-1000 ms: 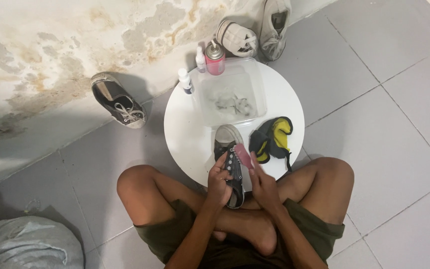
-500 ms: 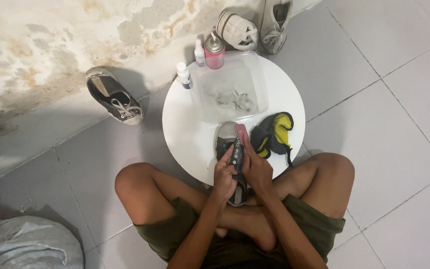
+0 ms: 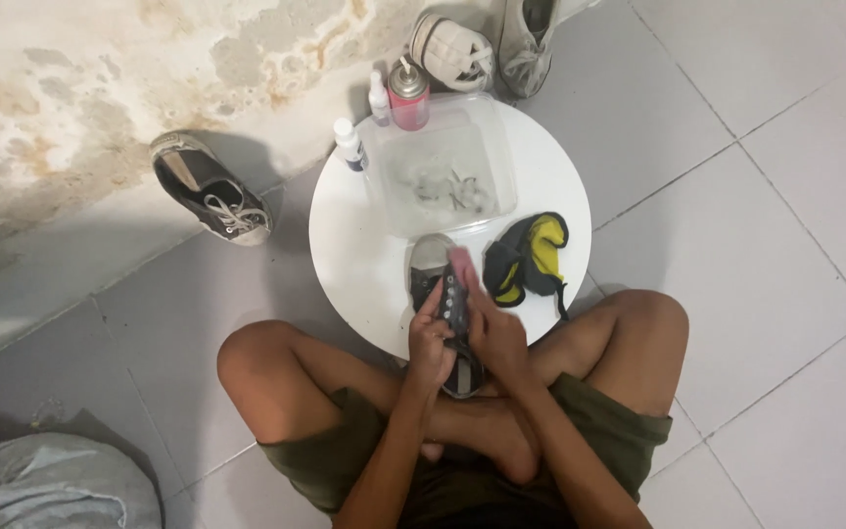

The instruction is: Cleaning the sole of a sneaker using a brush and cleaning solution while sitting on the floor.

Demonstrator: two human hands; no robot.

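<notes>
Canvas-topped, the dark sneaker (image 3: 446,313) lies across the white counter (image 3: 364,245) edge and lap, likely light and pliable, best gripped at its sides, left hand (image 3: 429,345) clasping it, right hand (image 3: 494,335) gripping a pink brush (image 3: 463,264).

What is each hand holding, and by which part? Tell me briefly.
The left hand has its grip on the side of the dark sneaker, about mid-length. The right hand holds a small pink thing, likely a brush, by its lower end against the sneaker's top.
</notes>
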